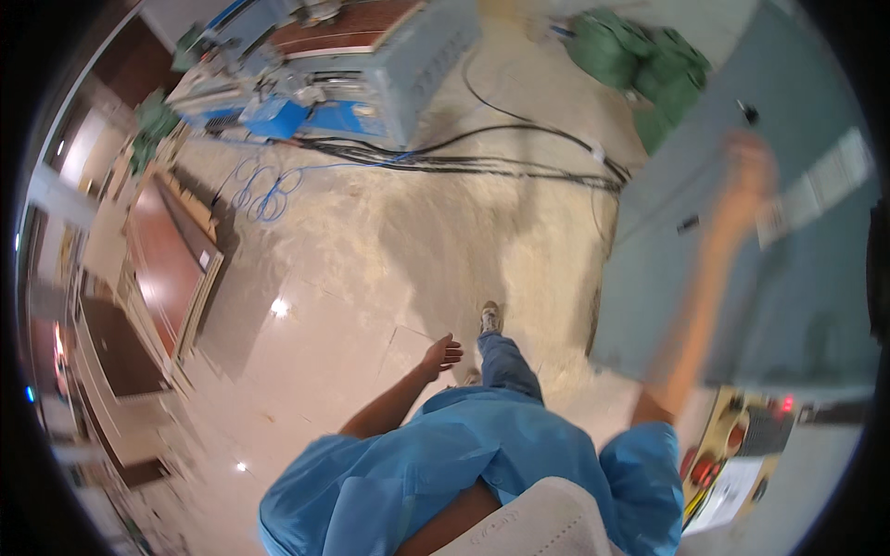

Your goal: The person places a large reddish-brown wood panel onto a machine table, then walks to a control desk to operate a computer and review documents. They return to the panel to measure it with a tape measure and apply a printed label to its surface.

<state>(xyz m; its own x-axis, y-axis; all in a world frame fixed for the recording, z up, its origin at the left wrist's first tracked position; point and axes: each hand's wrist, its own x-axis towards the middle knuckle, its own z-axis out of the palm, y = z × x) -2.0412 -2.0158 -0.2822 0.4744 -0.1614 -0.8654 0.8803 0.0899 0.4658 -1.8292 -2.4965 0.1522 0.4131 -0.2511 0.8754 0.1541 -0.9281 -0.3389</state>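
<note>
Dusty tiled floor [362, 287] extends around the person, its pale powder thickest ahead of the left hand [443, 354]. The grey-green cabinet [654, 296] stands on the right side, its broad face directly behind the outstretched right hand [747, 176]. Motion blur hides that hand's fingers: whether they are spread or pressed together, and whether they touch the face, cannot be told. The left hand hangs low with fingers loosely extended and nothing visible in its grasp. Just beyond the right hand is a small dark fitting [747, 112]; a second, the dark latch [687, 224], lies to its near left, and a white label [816, 190] just to its right.

Good practice at this reach would probably be to steady the arm, watch the footing on the powder and keep the fingers clear of the cabinet's edges.

Containers: the cabinet's interior is not visible. Green sacks [603, 51], beyond and left of the right hand, bulge as if full, their contents hidden. Nearer the body than the right hand, a desk [720, 412] carries red-handled tools [706, 473] and white paper [732, 491]. Black cables [445, 165] cross the floor beyond the left hand.
</note>
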